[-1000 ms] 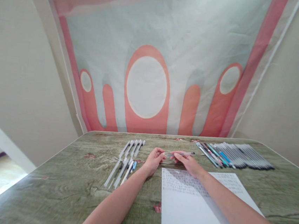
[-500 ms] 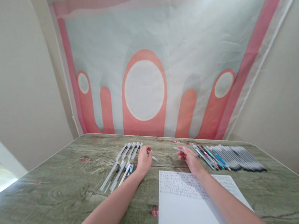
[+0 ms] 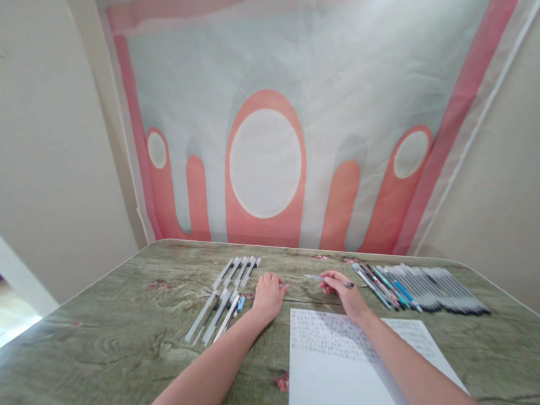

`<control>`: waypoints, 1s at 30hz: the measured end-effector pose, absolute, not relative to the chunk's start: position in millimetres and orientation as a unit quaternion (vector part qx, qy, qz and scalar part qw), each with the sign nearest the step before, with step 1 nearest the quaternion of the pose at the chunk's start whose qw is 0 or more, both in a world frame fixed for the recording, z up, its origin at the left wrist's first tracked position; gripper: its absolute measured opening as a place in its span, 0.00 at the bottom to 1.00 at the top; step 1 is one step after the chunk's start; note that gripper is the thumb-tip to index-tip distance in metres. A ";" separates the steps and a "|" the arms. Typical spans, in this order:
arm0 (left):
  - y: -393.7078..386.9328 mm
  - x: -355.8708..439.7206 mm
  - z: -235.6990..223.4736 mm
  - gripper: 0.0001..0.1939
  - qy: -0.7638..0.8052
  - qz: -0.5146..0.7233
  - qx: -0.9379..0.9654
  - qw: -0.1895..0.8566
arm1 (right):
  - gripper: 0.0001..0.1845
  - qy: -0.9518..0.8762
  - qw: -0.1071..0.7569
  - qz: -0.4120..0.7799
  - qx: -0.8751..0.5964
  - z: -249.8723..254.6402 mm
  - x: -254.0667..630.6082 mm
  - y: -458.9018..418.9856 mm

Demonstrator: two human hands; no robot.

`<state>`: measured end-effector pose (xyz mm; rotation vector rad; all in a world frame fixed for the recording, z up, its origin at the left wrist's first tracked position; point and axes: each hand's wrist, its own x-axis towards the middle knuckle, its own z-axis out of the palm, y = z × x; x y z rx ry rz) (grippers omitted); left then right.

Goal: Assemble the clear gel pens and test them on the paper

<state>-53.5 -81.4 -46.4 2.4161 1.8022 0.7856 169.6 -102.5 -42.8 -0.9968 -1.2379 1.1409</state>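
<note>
Left hand [image 3: 268,298] and right hand [image 3: 342,290] swing apart: right pinches a pen [image 3: 314,277] beyond the paper [image 3: 342,394]; left's grip I can't tell. A light mid-barrel hold should keep it steady.

Holding pen [image 3: 313,277] in right hand [image 3: 340,290], dark end toward right. Resting left hand [image 3: 269,293] palm-down on wood-grain table [image 3: 127,341]. Noting handwritten paper sheet [image 3: 333,387] near right, side-by-side pens [image 3: 421,288] far right, two rows of pen-like pieces [image 3: 200,315] at left.

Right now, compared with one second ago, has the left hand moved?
Yes, leftward: the left hand now lies wholly left of the far-left corner of the paper; earlier it reached slightly past that corner.
</note>
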 end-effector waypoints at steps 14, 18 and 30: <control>-79.9 -56.6 -43.7 0.05 0.484 0.274 0.827 0.085 | 0.16 -0.584 0.506 0.455 -0.443 -34.5 166.9 -110.2; -78.7 -54.9 -42.8 0.04 0.473 0.284 0.827 0.108 | 0.17 -0.595 0.494 0.449 -0.448 -34.4 167.1 -110.2; -87.3 -48.3 -36.8 0.07 0.407 0.363 0.809 0.222 | 0.17 -0.571 0.499 0.478 -0.443 -30.7 169.9 -112.1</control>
